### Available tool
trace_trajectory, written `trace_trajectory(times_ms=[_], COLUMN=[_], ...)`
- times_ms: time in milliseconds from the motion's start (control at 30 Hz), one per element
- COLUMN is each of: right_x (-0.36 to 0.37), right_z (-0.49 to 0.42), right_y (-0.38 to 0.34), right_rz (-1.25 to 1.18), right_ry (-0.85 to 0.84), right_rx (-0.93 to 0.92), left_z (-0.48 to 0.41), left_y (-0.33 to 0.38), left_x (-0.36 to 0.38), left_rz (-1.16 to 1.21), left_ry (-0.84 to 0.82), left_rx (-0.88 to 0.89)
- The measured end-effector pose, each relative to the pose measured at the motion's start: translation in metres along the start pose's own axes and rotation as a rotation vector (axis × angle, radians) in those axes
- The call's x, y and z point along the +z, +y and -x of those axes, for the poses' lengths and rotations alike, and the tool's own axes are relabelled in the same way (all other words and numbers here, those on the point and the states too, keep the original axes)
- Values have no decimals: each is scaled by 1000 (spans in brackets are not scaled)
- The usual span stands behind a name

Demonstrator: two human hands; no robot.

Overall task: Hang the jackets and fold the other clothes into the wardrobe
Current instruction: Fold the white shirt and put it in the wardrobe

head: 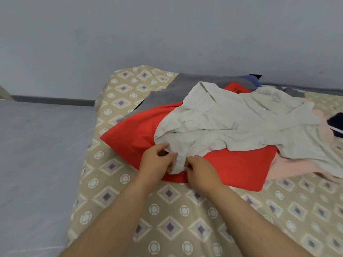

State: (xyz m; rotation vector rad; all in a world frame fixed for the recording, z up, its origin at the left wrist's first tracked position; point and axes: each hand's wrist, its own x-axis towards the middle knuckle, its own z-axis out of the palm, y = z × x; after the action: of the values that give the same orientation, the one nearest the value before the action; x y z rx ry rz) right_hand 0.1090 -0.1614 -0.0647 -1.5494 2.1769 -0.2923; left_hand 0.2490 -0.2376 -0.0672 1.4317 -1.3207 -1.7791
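— So, item one: where do we stand on the whole job?

— Early, we judge. Nothing shows folded or hung, and no wardrobe is in view. On the bed (167, 219) we list one heap: a beige shirt (232, 123) on top, a red garment (137, 138) under it, a grey garment (167, 95) behind, a pink garment (289, 166) and dark pieces at the right edge.

— And our hands?

— Both closed in pinches on the shirt's near end. Left hand (154, 164) and right hand (200, 169) each grip one side of a narrow strip, possibly a cuff or the button band; the view is too soft to say which.

— Lie of the shirt?

— Crumpled, collar at the far end toward the wall, gripped end nearest us. Long axis runs roughly near-left to far-right across the heap.

— Left to do?

— Sorting, folding, hanging: all of it.
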Motion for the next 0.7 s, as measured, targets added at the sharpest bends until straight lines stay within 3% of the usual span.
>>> trace_trajectory(times_ms=[200, 367, 500, 700], right_x=[15, 9, 9, 15], right_z=[54, 103, 147, 216], right_y=[-10, -18, -21, -32], right_rz=[-229, -698, -788, -765], right_ry=[7, 3, 7, 99], right_rx=[-67, 105, 119, 49], left_z=[14, 61, 92, 181], left_y=[-5, -22, -28, -45], left_x=[3, -5, -13, -49], left_rz=[77, 227, 300, 295], left_ry=[-37, -342, -287, -379], left_rx=[-55, -242, -224, -189])
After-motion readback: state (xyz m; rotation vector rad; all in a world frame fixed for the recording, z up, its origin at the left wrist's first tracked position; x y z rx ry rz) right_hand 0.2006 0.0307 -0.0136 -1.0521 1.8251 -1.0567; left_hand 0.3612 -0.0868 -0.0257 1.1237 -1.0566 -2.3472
